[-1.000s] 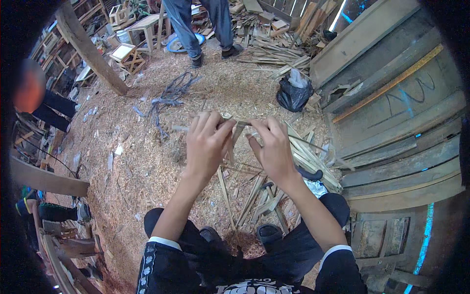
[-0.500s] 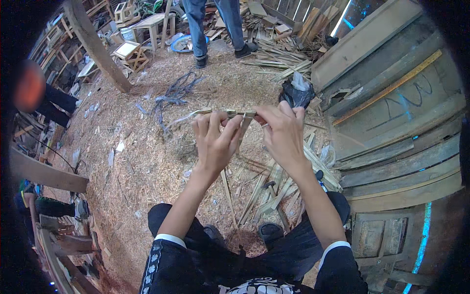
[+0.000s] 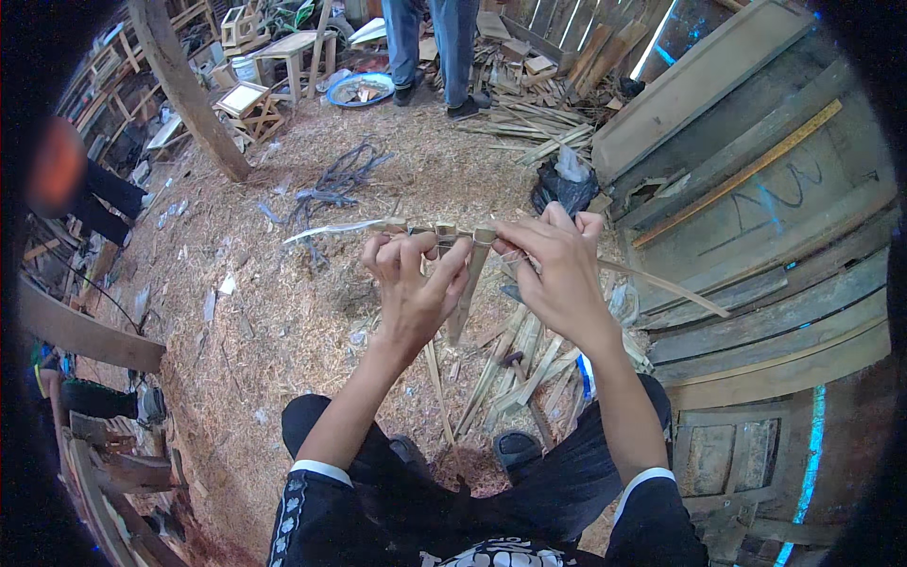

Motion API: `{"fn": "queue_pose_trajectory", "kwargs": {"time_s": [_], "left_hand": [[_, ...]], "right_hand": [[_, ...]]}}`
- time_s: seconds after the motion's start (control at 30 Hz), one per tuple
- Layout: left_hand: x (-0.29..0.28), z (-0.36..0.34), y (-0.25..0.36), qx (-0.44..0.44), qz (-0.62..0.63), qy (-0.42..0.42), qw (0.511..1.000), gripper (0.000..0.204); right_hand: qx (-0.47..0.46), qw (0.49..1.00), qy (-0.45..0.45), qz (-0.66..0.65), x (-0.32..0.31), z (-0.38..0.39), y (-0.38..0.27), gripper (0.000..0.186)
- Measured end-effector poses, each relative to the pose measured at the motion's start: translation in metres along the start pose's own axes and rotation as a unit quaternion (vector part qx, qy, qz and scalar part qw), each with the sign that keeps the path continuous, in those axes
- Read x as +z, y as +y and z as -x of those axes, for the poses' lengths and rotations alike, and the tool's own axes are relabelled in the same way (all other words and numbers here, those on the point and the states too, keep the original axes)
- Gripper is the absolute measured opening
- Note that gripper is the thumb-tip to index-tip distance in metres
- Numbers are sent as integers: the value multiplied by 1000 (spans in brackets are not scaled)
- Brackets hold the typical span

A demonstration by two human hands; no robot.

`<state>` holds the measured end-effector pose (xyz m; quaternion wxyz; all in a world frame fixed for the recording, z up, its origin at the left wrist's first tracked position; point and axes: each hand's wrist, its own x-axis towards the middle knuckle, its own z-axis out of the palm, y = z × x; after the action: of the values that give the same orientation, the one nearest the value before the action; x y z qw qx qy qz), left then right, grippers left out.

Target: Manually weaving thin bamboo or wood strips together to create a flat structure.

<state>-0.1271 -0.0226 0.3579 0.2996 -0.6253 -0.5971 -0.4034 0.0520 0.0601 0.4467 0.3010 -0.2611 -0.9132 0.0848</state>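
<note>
In front of me, my left hand (image 3: 413,288) is closed around a row of thin wooden slats (image 3: 447,230) bound side by side. One longer slat (image 3: 465,300) of the row points down past my left thumb. My right hand (image 3: 557,269) pinches the right end of the row, where a thin string seems to be wrapped. A narrow wooden strip (image 3: 675,288) sticks out beyond my right hand; whether I grip it is hidden. A pale ribbon-like strip (image 3: 331,230) trails from the row's left end. Something dark grey (image 3: 511,293) shows below my right fingers, too little to name.
Loose wooden strips (image 3: 496,378) and a hammer-like tool (image 3: 515,361) lie by my feet. Beyond are a black plastic bag (image 3: 564,184), tangled grey strips (image 3: 338,180), a basin (image 3: 360,90) and a standing person (image 3: 430,47). Wooden panels (image 3: 746,208) line the right; a post (image 3: 189,90) leans left.
The slats have turned, so the long one shows more plainly between my hands. My right hand has shifted slightly right and down. The standing person's legs have shifted right.
</note>
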Motion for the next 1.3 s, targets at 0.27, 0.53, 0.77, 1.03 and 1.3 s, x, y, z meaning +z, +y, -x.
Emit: {"fn": "queue_pose_trajectory", "kwargs": {"time_s": [0.27,0.53,0.77,1.03,1.3], "left_hand": [[3,10,2,16,26,-93,995,52],[36,41,-3,-44,16,-132,990,65],[37,48,-17,-65,45,-101,992,66],[38,47,-27,-67,17,-127,989,67],[34,43,-34,-60,14,-103,993,67]], "right_hand": [[49,995,-71,-55,14,1,20,20],[70,995,68,-39,72,12,33,22],[17,991,106,80,119,43,20,35],[113,992,63,-3,145,36,18,35],[85,995,44,5,139,30,15,30]]}}
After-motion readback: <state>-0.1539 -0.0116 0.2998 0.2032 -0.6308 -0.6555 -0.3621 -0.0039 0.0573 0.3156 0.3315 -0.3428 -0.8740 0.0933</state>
